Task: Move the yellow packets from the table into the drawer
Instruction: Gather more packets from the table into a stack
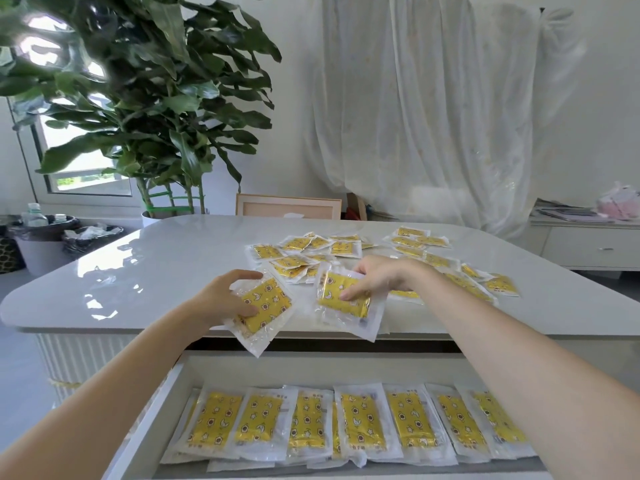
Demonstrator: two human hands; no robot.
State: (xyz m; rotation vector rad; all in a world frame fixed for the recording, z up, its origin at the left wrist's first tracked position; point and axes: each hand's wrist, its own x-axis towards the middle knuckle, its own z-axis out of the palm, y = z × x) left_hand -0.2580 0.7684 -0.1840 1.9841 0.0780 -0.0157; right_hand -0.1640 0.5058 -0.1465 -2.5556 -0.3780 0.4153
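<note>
Left-hand packet (265,308): at the table's front edge, its lower corner overhanging the open drawer.
Right-hand packet (346,299): tilted, just beside the first, its lower edge on the tabletop.
Left hand (225,296): fingers and thumb are curled round the packet's far end, a full hold.
Right hand (377,278): thumb and fingers pinch the packet's upper part, a lighter hold.
Risk, slip: the film looks slick. A pinch on the border alone may let the packet slide out, so grip across the padded middle.
Risk, miss: if you release above the drawer's left wall, the packet likely lands on the floor.
Risk, row: a packet dropped flat onto the drawer row (363,424) may push its overlapping neighbours askew. Lay it down instead.
Risk, double pick: the loose packets (346,247) overlap on the far half of the table, so one may drag another along.
Packet material: flat yellow pad with a star-and-moon print, sealed in a clear crinkled sleeve with wide borders; rectangular, thin and pliable.
Drawer (162,403): white, straight-walled, pulled out under the tabletop.
Table (173,258): pale, glossy and hard, with rounded corners. Expect packets to skid on it.
</note>
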